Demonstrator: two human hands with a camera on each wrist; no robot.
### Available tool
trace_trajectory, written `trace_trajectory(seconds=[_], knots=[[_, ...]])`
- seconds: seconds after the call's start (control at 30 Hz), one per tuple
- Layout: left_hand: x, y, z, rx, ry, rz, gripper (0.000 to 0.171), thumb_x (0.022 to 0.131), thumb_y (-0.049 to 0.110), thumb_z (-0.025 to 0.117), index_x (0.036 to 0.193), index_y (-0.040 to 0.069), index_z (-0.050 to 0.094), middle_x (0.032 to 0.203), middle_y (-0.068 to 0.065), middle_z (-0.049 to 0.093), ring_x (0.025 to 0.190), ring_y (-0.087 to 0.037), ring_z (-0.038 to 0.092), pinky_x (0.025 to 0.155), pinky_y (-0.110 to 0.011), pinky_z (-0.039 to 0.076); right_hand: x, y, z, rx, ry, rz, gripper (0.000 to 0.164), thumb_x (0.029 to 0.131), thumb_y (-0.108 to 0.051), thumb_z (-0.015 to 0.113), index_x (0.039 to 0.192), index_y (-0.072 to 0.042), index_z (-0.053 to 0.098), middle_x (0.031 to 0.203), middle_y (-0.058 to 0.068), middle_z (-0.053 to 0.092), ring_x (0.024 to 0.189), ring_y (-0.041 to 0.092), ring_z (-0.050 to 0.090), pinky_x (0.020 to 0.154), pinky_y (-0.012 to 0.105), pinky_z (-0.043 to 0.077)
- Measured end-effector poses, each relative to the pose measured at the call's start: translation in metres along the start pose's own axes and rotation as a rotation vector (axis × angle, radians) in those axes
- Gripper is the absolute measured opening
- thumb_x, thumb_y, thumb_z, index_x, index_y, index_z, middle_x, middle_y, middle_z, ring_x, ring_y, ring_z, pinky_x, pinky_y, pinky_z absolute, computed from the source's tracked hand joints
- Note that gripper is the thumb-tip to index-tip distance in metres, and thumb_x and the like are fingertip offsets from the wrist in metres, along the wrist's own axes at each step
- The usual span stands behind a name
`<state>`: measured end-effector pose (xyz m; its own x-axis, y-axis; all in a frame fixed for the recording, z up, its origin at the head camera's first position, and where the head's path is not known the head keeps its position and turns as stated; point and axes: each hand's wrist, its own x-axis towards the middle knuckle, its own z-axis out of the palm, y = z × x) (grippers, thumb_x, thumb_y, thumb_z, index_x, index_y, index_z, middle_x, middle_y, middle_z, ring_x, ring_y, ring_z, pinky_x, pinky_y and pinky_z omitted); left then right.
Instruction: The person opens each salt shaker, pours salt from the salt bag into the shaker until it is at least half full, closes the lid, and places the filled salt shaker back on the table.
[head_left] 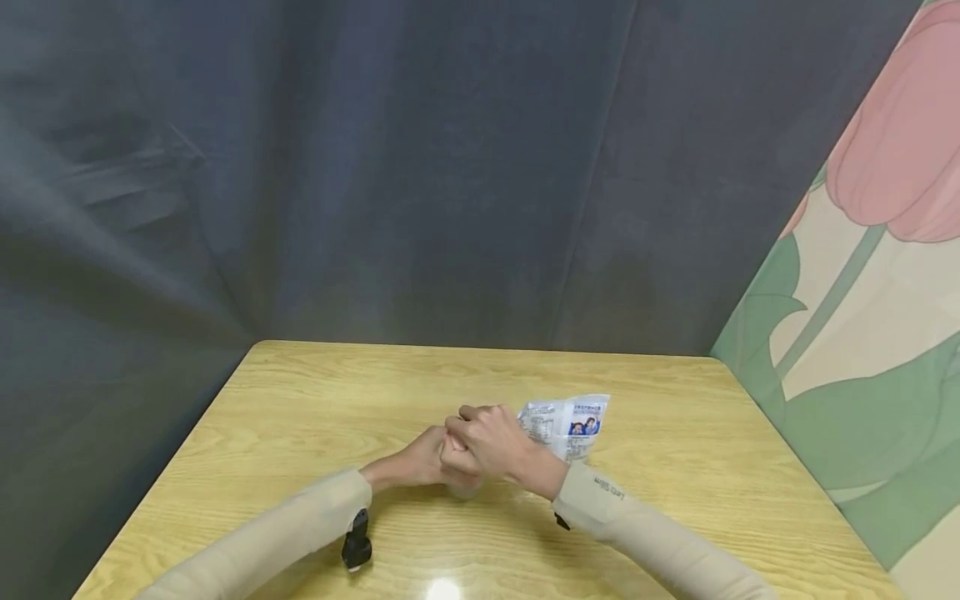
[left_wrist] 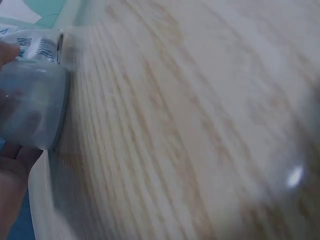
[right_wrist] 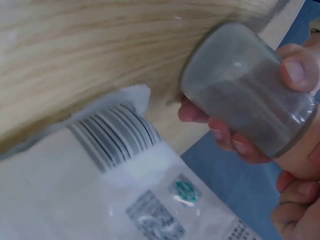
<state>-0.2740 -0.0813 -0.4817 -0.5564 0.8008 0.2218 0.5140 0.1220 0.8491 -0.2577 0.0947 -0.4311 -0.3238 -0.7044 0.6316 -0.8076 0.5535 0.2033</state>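
A clear, grey-tinted cylindrical jar (right_wrist: pixel 240 85) is held tilted low over the wooden table, one end pointing down toward the tabletop. My left hand (head_left: pixel 418 457) grips its side, fingers (right_wrist: pixel 240 146) wrapped below and thumb on the opposite side. My right hand (head_left: pixel 491 442) meets the left in the head view, its fingers (right_wrist: pixel 300 192) curled at the jar's other end. That end is mostly covered, so a lid cannot be made out. In the left wrist view the jar (left_wrist: pixel 35 100) stands at the left edge. Nearest my right wrist is a white printed plastic bag (head_left: pixel 558 425).
The wood-grain table (head_left: pixel 315 400) reaches back to a dark curtain (head_left: pixel 450 167). A tulip-patterned cloth (head_left: pixel 862 333) hangs along the right side. A black wrist device (head_left: pixel 357 540) sits under the left sleeve. The bag carries a barcode (right_wrist: pixel 117 135).
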Motion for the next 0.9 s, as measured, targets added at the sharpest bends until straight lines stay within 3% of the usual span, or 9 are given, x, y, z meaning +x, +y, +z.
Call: trace_trajectory(seconds=[0.2,0.33,0.53,0.63,0.73,0.9], knots=[[0.006,-0.004,0.001,0.046,0.038,-0.015,0.046,0.089,0.017,0.076,0.130,0.007,0.058,0.120,-0.002,0.065,0.103,-0.010,0.063,0.089,-0.029,0.054,0.002,0.001,-0.006,-0.060,-0.093,0.065,0.019,0.084,-0.023,0.058,0.067,-0.016,0.051,0.062,-0.004,0.041,0.048,0.004,0.031,0.036,0.018,0.033],[0.008,-0.004,0.001,-0.021,0.019,-0.024,0.047,0.091,0.016,0.074,0.133,0.007,0.056,0.122,-0.002,0.064,0.104,-0.011,0.063,0.090,-0.030,0.053,0.001,0.001,-0.008,-0.087,-0.133,0.101,0.017,0.086,-0.024,0.057,0.073,-0.014,0.053,0.064,-0.002,0.044,0.047,0.007,0.036,0.036,0.020,0.037],[0.007,-0.001,-0.001,-0.167,0.016,-0.019,0.062,0.091,0.011,0.073,0.145,0.012,0.043,0.132,-0.003,0.059,0.114,-0.018,0.060,0.096,-0.036,0.051,0.000,0.002,-0.008,-0.112,-0.120,0.130,0.020,0.089,-0.025,0.053,0.074,-0.012,0.050,0.064,-0.001,0.040,0.046,0.009,0.036,0.034,0.023,0.038],[0.004,0.001,-0.001,-0.105,0.087,-0.044,0.066,0.089,0.014,0.077,0.146,0.016,0.044,0.132,0.000,0.059,0.113,-0.015,0.060,0.094,-0.033,0.052,-0.002,0.002,-0.007,-0.110,-0.143,0.152,0.023,0.093,-0.028,0.052,0.076,-0.012,0.051,0.065,-0.002,0.041,0.047,0.008,0.037,0.035,0.022,0.039],[0.003,0.005,0.001,-0.022,0.165,-0.066,0.059,0.086,0.019,0.080,0.139,0.016,0.053,0.127,0.002,0.062,0.109,-0.013,0.062,0.092,-0.031,0.052,-0.003,0.002,-0.008,-0.100,-0.186,0.188,0.026,0.096,-0.032,0.053,0.078,-0.012,0.052,0.067,-0.002,0.042,0.049,0.008,0.038,0.037,0.021,0.039],[0.000,0.012,0.002,0.025,0.190,-0.075,0.052,0.088,0.020,0.078,0.135,0.013,0.058,0.127,0.000,0.064,0.110,-0.013,0.063,0.092,-0.028,0.052,0.000,0.000,-0.016,-0.076,-0.236,0.239,0.034,0.097,-0.042,0.058,0.086,-0.010,0.059,0.073,0.000,0.050,0.055,0.010,0.046,0.041,0.021,0.043]])
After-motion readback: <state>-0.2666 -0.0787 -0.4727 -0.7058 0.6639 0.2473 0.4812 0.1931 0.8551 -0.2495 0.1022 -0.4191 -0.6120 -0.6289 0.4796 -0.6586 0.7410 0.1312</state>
